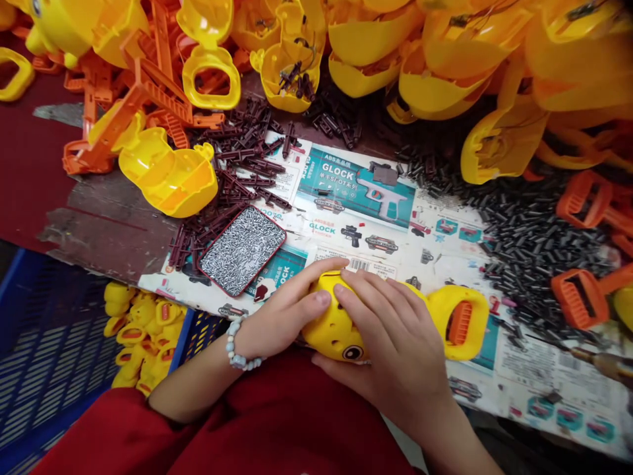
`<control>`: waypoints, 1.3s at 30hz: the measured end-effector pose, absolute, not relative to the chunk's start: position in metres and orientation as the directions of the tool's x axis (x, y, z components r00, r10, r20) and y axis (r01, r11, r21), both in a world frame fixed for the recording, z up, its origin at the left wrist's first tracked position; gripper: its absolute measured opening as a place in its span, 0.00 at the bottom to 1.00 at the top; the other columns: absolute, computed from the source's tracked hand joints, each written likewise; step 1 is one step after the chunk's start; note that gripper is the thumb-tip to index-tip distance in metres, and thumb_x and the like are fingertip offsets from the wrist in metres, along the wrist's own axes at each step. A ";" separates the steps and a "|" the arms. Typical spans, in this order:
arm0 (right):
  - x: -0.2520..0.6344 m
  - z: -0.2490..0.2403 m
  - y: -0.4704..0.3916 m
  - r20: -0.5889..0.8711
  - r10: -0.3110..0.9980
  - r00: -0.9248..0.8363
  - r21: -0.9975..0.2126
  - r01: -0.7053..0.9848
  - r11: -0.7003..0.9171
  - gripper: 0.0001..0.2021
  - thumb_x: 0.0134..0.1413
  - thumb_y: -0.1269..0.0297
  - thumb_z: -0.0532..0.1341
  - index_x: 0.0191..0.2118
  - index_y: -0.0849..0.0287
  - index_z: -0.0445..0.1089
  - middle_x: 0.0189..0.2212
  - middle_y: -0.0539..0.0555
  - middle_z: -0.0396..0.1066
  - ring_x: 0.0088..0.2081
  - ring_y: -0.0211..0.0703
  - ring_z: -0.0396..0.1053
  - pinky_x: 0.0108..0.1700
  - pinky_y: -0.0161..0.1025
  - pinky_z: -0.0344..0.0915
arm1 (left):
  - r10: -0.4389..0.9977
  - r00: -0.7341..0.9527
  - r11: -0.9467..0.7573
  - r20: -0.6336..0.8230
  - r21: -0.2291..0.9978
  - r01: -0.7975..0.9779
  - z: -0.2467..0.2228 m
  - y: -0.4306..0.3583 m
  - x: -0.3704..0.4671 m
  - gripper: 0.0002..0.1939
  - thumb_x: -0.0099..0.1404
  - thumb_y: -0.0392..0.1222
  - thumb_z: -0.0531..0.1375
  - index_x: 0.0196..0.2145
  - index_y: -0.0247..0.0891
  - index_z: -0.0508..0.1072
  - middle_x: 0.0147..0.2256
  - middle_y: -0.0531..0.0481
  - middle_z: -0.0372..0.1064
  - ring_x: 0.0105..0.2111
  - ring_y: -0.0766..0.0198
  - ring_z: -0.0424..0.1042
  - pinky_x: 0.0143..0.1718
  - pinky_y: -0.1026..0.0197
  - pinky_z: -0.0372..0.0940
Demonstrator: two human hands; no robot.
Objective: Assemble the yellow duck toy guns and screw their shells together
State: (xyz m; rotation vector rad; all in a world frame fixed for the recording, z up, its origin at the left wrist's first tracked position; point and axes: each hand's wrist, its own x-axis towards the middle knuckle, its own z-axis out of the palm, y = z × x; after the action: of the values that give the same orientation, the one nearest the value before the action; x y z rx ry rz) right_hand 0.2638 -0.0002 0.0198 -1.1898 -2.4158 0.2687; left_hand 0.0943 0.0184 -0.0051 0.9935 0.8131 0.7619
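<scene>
Worktop (109,218), with a yellow toy (324,332) held at its six-o'clock edge; right hand (395,330), half-curled, clasps the top; left hand (287,307), thumb parted from fingers, grips the nine-o'clock end. Even two-handed pressure would likely prevent slipping. Metal pins (242,251): ten o'clock.

- Single view from a head-worn camera, looking from above the near edge of the bench (106,214).
- It faces forward and steeply down across the bench.
- Close range: the left hand (284,315) and right hand (398,323) appear large at the bench's near edge.
</scene>
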 end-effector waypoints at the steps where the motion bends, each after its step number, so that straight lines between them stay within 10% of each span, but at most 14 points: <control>1: 0.262 0.019 -0.001 0.290 0.793 -0.536 -0.346 0.714 0.609 0.20 0.68 0.53 0.50 0.53 0.66 0.58 0.51 0.62 0.61 0.52 0.57 0.60 0.54 0.51 0.52 | 0.844 0.484 0.343 -0.230 0.926 -0.158 -0.005 0.018 0.095 0.27 0.65 0.56 0.54 0.56 0.40 0.62 0.58 0.44 0.58 0.59 0.51 0.57 0.61 0.51 0.51; 7: 0.274 0.025 -0.001 0.279 0.803 -0.526 -0.407 0.693 0.595 0.21 0.67 0.50 0.51 0.52 0.64 0.58 0.52 0.62 0.60 0.53 0.58 0.58 0.54 0.54 0.53 | 0.851 0.493 0.215 -0.181 0.977 -0.013 -0.004 0.013 0.095 0.36 0.60 0.52 0.61 0.60 0.39 0.52 0.57 0.40 0.56 0.56 0.48 0.59 0.57 0.49 0.56; 14: 0.297 0.037 0.006 0.267 0.885 -0.382 -0.425 0.777 0.464 0.15 0.69 0.61 0.46 0.49 0.65 0.63 0.44 0.58 0.66 0.44 0.50 0.65 0.46 0.43 0.60 | 0.742 0.578 -0.462 0.340 0.884 0.074 -0.006 0.013 0.078 0.47 0.50 0.46 0.63 0.63 0.42 0.44 0.62 0.38 0.42 0.61 0.42 0.49 0.59 0.44 0.51; 23: 0.272 0.018 -0.004 0.456 0.869 -0.190 -0.553 0.705 0.444 0.12 0.58 0.74 0.52 0.46 0.66 0.65 0.42 0.58 0.66 0.44 0.50 0.66 0.49 0.45 0.63 | 0.945 0.302 -0.194 0.127 0.960 0.201 0.002 -0.005 0.097 0.49 0.55 0.68 0.56 0.64 0.39 0.42 0.64 0.35 0.39 0.62 0.39 0.46 0.61 0.40 0.43; 29: 0.271 0.019 -0.003 0.491 0.855 -0.167 -0.546 0.705 0.452 0.13 0.56 0.75 0.52 0.45 0.67 0.67 0.42 0.58 0.67 0.43 0.50 0.68 0.47 0.45 0.66 | 0.934 0.192 -0.340 0.301 0.915 0.219 0.003 0.002 0.108 0.30 0.56 0.55 0.61 0.52 0.37 0.60 0.46 0.40 0.63 0.46 0.51 0.67 0.49 0.49 0.62; 39: 0.269 0.017 0.000 0.507 0.853 -0.123 -0.544 0.722 0.428 0.13 0.56 0.77 0.51 0.43 0.67 0.69 0.40 0.55 0.68 0.42 0.45 0.68 0.46 0.40 0.66 | 0.932 0.232 -0.333 0.279 0.910 0.245 0.002 0.006 0.104 0.30 0.58 0.56 0.58 0.52 0.37 0.58 0.46 0.39 0.63 0.47 0.51 0.66 0.48 0.47 0.64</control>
State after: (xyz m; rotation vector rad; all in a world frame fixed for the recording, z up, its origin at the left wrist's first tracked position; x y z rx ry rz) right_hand 0.2686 -0.0002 0.0167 -1.3383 -1.8854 0.2075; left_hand 0.1039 0.0061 0.0016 1.7420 1.0958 1.1369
